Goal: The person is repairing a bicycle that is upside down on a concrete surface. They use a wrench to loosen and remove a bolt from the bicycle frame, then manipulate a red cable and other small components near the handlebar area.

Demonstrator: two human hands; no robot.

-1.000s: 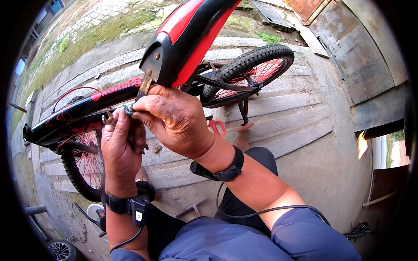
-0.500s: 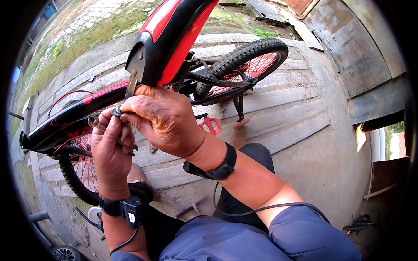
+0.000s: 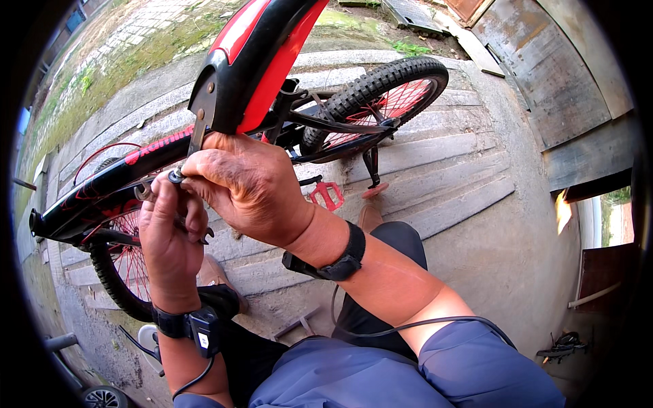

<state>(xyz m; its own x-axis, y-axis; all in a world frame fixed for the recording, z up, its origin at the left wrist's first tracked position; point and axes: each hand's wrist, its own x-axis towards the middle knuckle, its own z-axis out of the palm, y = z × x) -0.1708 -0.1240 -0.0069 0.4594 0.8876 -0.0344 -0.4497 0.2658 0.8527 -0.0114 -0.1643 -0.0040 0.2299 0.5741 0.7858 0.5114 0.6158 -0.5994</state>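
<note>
My right hand (image 3: 248,187) grips the flat metal bracket (image 3: 197,138) below a red and black mudguard (image 3: 271,64), which tilts up and away. At the bracket's lower end sits a small bolt with a dark washer (image 3: 176,176), where the fingertips of both hands meet. My left hand (image 3: 171,245) is closed round a spanner, its thumb close to the bolt. One spanner end (image 3: 207,235) sticks out beside the curled fingers; the middle is hidden in the palm. Just beyond my hands runs the black bicycle frame (image 3: 112,168) with red markings.
The bike's rear wheel (image 3: 381,98) lies at the far right, another wheel (image 3: 129,272) at the left. A red pedal (image 3: 328,196) is beyond my right forearm. Grooved concrete (image 3: 435,160) lies underneath; metal panels (image 3: 544,75) stand at right. A cable (image 3: 401,330) trails along my right arm.
Both hands have shifted slightly left, and the mudguard with its bracket has moved left with them. Their grips look the same.
</note>
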